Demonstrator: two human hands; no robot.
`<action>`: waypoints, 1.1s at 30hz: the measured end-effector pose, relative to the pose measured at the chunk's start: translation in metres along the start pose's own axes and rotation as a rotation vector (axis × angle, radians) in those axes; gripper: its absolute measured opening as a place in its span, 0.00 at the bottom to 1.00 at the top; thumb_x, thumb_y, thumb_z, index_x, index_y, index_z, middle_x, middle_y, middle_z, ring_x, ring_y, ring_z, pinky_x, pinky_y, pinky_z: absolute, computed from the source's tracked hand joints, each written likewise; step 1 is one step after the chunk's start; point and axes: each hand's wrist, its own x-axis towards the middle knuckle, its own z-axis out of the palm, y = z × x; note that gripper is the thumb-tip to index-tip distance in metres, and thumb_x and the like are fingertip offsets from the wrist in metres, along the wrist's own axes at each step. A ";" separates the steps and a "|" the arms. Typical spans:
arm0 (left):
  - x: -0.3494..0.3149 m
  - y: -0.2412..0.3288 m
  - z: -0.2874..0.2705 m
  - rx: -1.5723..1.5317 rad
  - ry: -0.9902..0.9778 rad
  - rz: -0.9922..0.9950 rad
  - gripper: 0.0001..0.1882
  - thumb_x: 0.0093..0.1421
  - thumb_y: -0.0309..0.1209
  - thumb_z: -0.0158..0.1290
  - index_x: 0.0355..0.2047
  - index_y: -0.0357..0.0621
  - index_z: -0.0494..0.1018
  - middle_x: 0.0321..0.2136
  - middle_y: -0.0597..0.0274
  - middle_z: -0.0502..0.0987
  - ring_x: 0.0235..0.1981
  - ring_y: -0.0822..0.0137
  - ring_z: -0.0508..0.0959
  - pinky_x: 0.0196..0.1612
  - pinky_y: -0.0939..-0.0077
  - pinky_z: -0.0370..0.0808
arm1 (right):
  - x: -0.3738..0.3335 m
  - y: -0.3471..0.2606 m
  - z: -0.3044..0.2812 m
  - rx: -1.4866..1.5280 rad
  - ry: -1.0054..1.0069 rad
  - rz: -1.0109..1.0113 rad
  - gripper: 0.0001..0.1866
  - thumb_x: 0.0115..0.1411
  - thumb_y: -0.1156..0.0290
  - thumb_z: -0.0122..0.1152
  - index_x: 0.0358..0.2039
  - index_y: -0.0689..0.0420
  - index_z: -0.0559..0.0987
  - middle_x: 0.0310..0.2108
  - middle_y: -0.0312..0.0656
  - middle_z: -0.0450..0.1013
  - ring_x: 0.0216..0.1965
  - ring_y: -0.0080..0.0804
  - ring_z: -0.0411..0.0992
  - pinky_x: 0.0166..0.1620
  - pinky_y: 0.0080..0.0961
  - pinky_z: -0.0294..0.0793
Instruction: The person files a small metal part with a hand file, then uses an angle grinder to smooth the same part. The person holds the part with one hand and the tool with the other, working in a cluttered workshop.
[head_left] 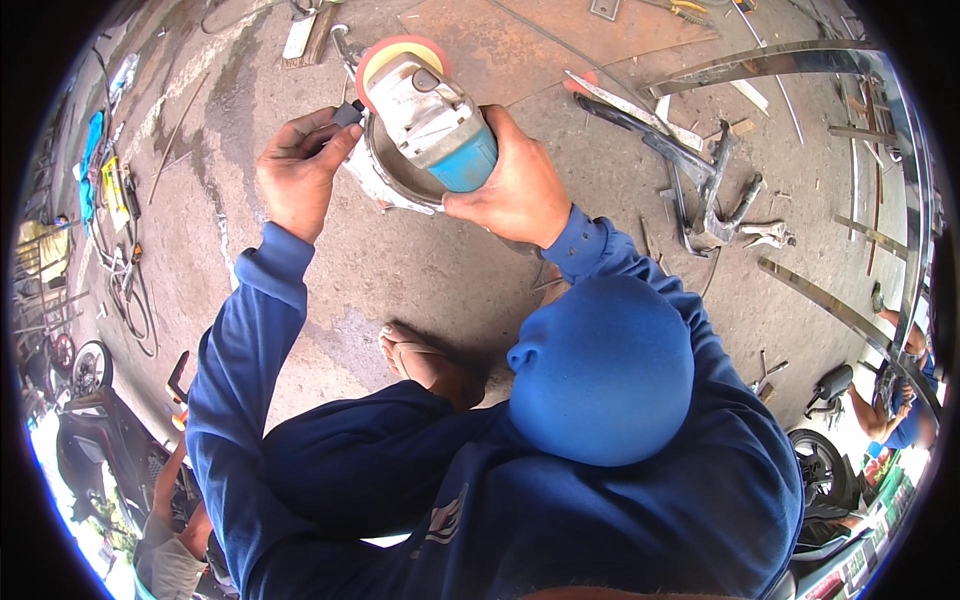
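My right hand [520, 185] is wrapped round the teal rear body of an angle grinder [425, 120]. A red-rimmed disc with a yellow face [400, 52] sits at the grinder's far end. Close to the disc's left edge, my left hand [305, 170] pinches a small dark grey block [347, 115] between thumb and fingers. Whether the block touches the disc, or the disc is turning, I cannot tell. Beneath the grinder curves a pale metal band [395, 190], partly hidden by the tool and my right hand.
A bare foot in a sandal [425, 360] rests on the concrete floor below the grinder. Black metal frame parts [705, 175] lie to the right, near long curved bars [760, 68]. A cable [140, 310] coils at left. Motorcycles and other people are at both lower edges.
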 end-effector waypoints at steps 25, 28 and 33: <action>0.003 -0.007 -0.001 0.192 -0.095 0.346 0.12 0.50 0.16 0.63 0.37 0.35 0.78 0.42 0.56 0.78 0.41 0.67 0.81 0.45 0.77 0.82 | 0.001 0.000 0.003 -0.014 -0.007 -0.004 0.41 0.35 0.65 0.74 0.51 0.66 0.67 0.39 0.59 0.76 0.42 0.54 0.77 0.45 0.38 0.76; 0.001 -0.006 -0.001 0.252 -0.096 0.358 0.12 0.50 0.16 0.63 0.36 0.35 0.79 0.41 0.56 0.79 0.41 0.67 0.81 0.45 0.77 0.82 | 0.001 0.001 0.004 -0.015 -0.009 -0.007 0.41 0.35 0.65 0.74 0.51 0.66 0.66 0.39 0.59 0.76 0.43 0.53 0.77 0.45 0.38 0.76; 0.003 -0.004 0.000 0.219 -0.073 0.318 0.14 0.52 0.17 0.63 0.40 0.36 0.77 0.40 0.55 0.79 0.39 0.67 0.82 0.42 0.78 0.81 | 0.001 0.003 0.004 0.021 -0.002 0.004 0.41 0.35 0.66 0.74 0.50 0.65 0.67 0.39 0.57 0.76 0.43 0.52 0.77 0.45 0.36 0.75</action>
